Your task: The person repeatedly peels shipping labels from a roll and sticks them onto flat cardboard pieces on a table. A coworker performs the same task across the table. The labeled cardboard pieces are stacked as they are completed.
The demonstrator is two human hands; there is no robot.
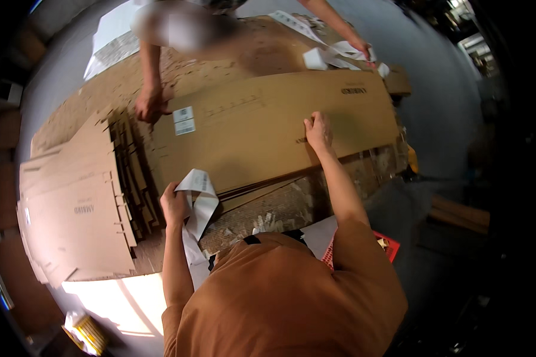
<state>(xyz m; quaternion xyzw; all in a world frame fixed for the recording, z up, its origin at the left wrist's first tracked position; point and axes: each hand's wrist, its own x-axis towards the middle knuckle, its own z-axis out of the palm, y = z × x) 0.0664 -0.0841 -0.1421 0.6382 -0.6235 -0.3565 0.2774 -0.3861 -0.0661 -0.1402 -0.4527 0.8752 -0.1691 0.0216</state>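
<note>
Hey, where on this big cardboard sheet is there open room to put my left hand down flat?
The flat cardboard sheet is bare between the white label and your right hand, and along its near edge. It is crowded at the far left corner, where another person's hand presses, and by your left hand with the label strip.

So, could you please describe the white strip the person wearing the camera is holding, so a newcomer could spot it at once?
Start at the long flat cardboard sheet on the work table. At its near edge, the left hand grips a white paper strip that loops and trails toward the person. Unlike the small white label stuck flat on the sheet, it hangs loose.
</note>
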